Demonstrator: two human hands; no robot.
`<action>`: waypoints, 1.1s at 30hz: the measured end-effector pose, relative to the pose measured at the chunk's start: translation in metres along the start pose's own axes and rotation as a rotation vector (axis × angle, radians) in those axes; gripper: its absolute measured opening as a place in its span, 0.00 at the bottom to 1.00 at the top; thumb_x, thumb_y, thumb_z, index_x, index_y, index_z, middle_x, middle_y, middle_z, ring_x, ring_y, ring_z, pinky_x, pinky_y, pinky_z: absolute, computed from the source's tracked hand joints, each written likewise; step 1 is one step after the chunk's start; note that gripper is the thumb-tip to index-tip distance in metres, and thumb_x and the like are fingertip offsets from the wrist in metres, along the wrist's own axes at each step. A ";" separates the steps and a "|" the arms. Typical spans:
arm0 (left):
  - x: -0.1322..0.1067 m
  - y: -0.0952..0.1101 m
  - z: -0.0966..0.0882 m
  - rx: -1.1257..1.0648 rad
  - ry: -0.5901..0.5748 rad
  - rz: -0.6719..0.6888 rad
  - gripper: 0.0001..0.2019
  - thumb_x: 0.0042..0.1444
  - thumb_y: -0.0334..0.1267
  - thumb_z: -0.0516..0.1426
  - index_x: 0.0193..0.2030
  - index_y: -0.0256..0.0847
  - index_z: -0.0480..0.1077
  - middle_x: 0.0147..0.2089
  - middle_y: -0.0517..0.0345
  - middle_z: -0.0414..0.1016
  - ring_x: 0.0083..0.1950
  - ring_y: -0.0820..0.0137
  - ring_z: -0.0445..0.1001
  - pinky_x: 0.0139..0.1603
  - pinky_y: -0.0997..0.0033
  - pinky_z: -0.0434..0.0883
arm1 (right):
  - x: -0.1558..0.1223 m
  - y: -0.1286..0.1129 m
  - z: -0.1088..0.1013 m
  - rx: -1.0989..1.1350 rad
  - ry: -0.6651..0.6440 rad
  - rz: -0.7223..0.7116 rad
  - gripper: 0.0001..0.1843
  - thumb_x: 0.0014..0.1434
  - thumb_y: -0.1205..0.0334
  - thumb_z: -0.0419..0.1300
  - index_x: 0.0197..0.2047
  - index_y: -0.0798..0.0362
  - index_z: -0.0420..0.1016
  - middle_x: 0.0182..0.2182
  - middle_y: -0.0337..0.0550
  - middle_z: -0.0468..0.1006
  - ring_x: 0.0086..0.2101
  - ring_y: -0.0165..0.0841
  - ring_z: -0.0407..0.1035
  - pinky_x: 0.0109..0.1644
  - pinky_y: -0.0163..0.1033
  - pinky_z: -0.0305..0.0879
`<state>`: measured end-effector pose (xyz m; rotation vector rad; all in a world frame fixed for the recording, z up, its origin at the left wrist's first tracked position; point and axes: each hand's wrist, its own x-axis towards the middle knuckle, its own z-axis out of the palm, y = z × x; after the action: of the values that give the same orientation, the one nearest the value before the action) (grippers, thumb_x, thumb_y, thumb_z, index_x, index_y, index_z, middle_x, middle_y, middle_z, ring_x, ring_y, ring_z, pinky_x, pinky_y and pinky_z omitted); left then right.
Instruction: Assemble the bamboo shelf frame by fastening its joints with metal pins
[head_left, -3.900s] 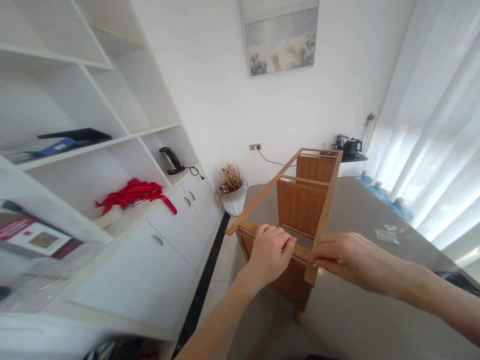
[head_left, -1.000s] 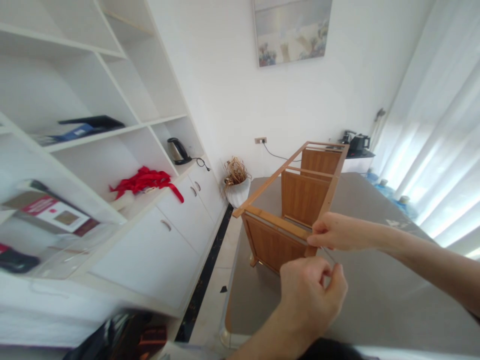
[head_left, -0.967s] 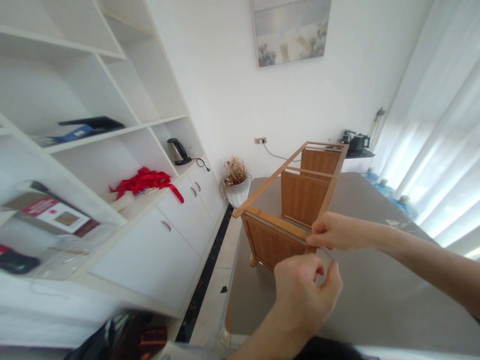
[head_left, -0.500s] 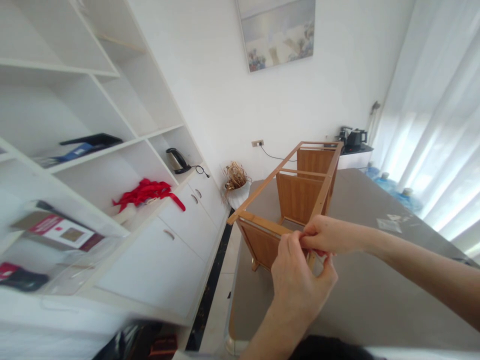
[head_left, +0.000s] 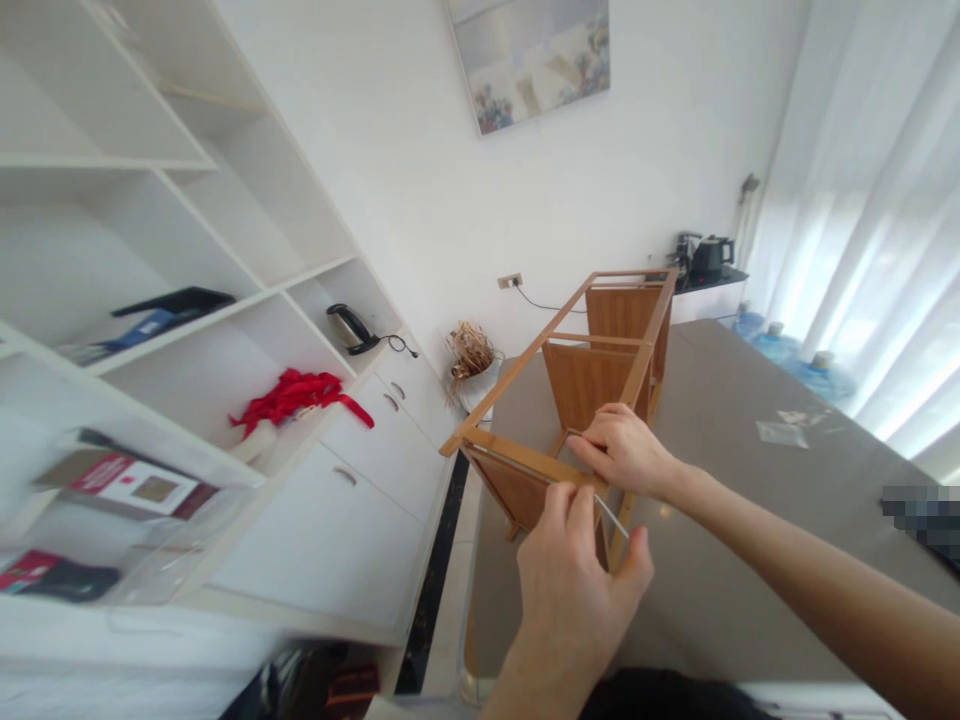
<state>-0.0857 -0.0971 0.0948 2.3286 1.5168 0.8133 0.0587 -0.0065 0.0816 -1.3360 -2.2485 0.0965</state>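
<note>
A wooden shelf frame [head_left: 556, 468] with slatted panels lies on its side on the grey table [head_left: 720, 580]. My left hand [head_left: 574, 575] is at its near corner, fingers bent over the end rail. A thin metal rod that looks like a hex key [head_left: 613, 516] runs slantwise from those fingers to the left thumb. Just beyond, my right hand [head_left: 626, 450] is closed round the frame's right long rail, its thumb pointing left over the wood. What the rod's far end meets is hidden by my fingers.
Small plastic bags [head_left: 781, 433] lie on the table's right side, with a dark blurred item [head_left: 926, 525] at its edge. Large water bottles [head_left: 821, 375] stand by the curtain. White shelving [head_left: 300, 520] lines the left. A dried plant [head_left: 472, 360] stands beyond the table.
My right hand has left the pinch beside my left fingers and moved up and left onto the frame rail. The metal rod now shows at my left hand. The view has shifted slightly.
</note>
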 end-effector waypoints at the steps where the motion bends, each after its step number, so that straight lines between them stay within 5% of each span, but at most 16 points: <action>1: 0.001 0.001 -0.001 0.020 -0.010 0.014 0.18 0.51 0.42 0.55 0.49 0.40 0.64 0.42 0.52 0.67 0.41 0.63 0.71 0.39 0.63 0.71 | -0.001 0.002 0.002 0.009 0.012 -0.008 0.26 0.63 0.60 0.46 0.16 0.55 0.67 0.18 0.40 0.74 0.23 0.26 0.61 0.48 0.39 0.51; 11: 0.010 0.003 -0.014 0.234 -0.214 0.134 0.13 0.54 0.36 0.49 0.46 0.35 0.65 0.41 0.49 0.65 0.38 0.63 0.70 0.37 0.63 0.71 | -0.002 0.007 0.001 0.003 0.050 -0.039 0.25 0.62 0.61 0.46 0.16 0.55 0.67 0.17 0.40 0.71 0.23 0.26 0.60 0.46 0.38 0.51; 20: 0.025 -0.019 -0.037 0.156 -0.434 0.354 0.17 0.58 0.32 0.46 0.55 0.36 0.60 0.47 0.48 0.64 0.44 0.65 0.69 0.46 0.64 0.70 | -0.003 0.008 0.000 0.003 0.053 -0.062 0.25 0.62 0.62 0.46 0.16 0.55 0.66 0.16 0.39 0.71 0.21 0.26 0.59 0.45 0.38 0.51; 33: 0.077 -0.039 -0.070 -0.085 -0.794 0.574 0.17 0.58 0.28 0.47 0.51 0.39 0.68 0.45 0.51 0.69 0.46 0.68 0.69 0.50 0.69 0.66 | -0.001 0.006 0.001 0.010 0.039 -0.036 0.23 0.62 0.63 0.46 0.16 0.55 0.63 0.17 0.39 0.70 0.22 0.25 0.58 0.46 0.38 0.50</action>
<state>-0.1317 -0.0173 0.1570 2.5653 0.4877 -0.0092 0.0638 -0.0042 0.0784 -1.2812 -2.2353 0.0683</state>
